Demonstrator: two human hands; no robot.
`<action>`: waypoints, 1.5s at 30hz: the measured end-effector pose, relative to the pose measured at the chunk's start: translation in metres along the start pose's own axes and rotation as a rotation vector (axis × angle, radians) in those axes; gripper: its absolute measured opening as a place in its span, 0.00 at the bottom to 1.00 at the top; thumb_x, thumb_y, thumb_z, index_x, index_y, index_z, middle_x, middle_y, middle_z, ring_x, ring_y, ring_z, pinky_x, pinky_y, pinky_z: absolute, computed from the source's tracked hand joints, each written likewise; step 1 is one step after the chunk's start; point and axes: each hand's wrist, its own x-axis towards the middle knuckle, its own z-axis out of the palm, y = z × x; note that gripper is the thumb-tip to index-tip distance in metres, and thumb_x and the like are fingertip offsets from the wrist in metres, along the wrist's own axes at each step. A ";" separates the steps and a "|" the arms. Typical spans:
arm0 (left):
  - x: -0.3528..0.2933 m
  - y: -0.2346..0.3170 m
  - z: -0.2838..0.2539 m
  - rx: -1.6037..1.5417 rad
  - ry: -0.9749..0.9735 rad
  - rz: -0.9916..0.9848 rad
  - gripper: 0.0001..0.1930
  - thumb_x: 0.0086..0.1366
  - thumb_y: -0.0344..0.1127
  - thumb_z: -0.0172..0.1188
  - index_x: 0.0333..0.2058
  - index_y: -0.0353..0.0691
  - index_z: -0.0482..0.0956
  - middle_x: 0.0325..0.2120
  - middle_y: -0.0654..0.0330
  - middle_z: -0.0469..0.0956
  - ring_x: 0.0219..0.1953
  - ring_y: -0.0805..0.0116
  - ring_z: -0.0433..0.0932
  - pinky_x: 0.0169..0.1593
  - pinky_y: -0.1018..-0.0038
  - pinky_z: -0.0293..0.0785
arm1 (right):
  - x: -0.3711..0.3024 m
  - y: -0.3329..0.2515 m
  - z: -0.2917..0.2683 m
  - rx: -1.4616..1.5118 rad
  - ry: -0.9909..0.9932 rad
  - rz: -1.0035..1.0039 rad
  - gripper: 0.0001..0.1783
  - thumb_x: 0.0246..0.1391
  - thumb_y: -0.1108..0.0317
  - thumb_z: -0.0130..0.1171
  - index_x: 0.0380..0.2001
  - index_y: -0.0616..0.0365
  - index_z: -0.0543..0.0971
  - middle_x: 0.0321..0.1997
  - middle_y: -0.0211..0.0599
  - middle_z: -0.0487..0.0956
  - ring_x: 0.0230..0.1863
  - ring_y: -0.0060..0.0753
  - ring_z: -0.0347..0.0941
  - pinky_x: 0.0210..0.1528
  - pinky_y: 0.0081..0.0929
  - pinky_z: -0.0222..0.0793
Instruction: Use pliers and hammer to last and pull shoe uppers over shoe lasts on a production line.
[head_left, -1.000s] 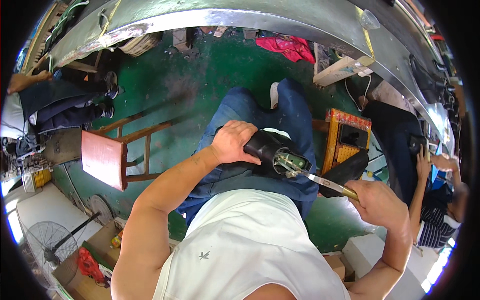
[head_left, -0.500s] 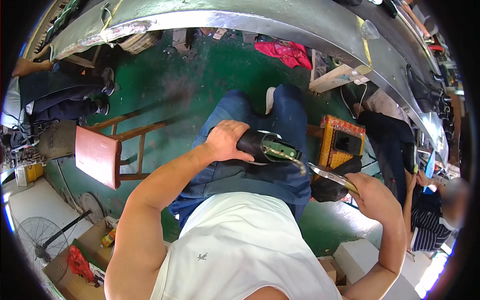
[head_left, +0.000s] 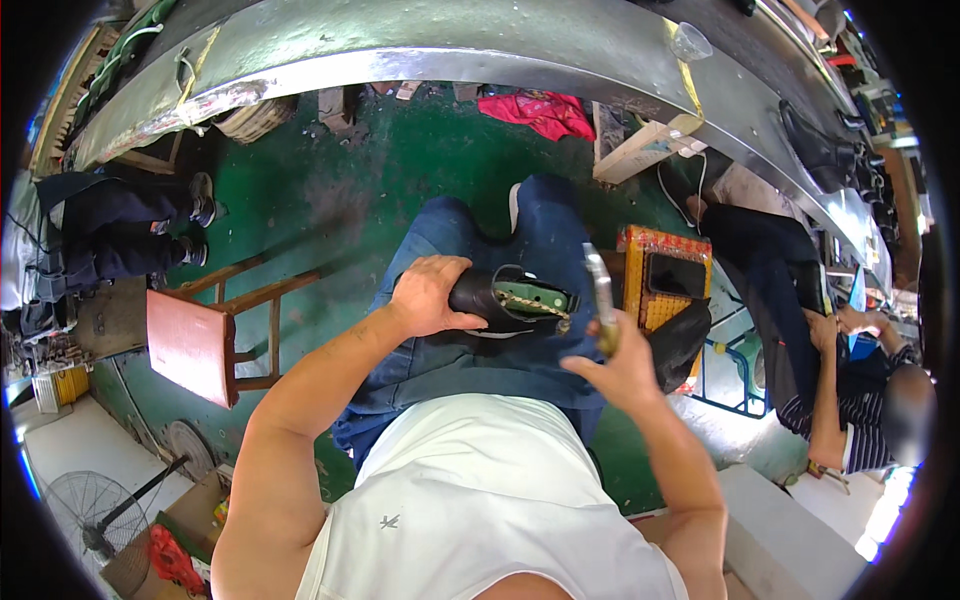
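Note:
My left hand (head_left: pixel 432 297) is closed round the heel end of a black leather shoe upper (head_left: pixel 474 293) lying across my lap. Within its opening shows a green shoe last (head_left: pixel 538 298), and a pale twisted cord (head_left: pixel 530 304) runs along it, its loose end at the toe side. My right hand (head_left: pixel 625 370) is to the right of the shoe, holding a metal hand tool like pliers (head_left: pixel 600 285) with a brass-coloured grip. The tool's tip points away from me and does not touch the shoe. My right thumb is stretched out; motion blurs the hand and tool.
A metal workbench (head_left: pixel 400 65) curves across the far side. At my right are a patterned yellow-orange box (head_left: pixel 638 255) with a black phone (head_left: pixel 675 274) and a black cloth-like thing (head_left: pixel 680 345). A wooden stool (head_left: pixel 190 345) stands left. People sit on both sides; a fan (head_left: pixel 95 520) is behind left.
My right hand has swung left, toward the shoe, turning the tool from pointing left to pointing away from me. My left hand keeps its hold on the shoe. The whole view has shifted slightly.

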 end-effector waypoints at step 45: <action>0.009 -0.014 -0.002 -0.052 0.002 0.030 0.43 0.39 0.62 0.78 0.49 0.38 0.77 0.44 0.53 0.80 0.49 0.48 0.79 0.56 0.57 0.72 | -0.022 -0.013 -0.077 1.228 -0.548 -0.065 0.19 0.48 0.74 0.67 0.43 0.57 0.71 0.30 0.38 0.76 0.23 0.31 0.70 0.25 0.33 0.65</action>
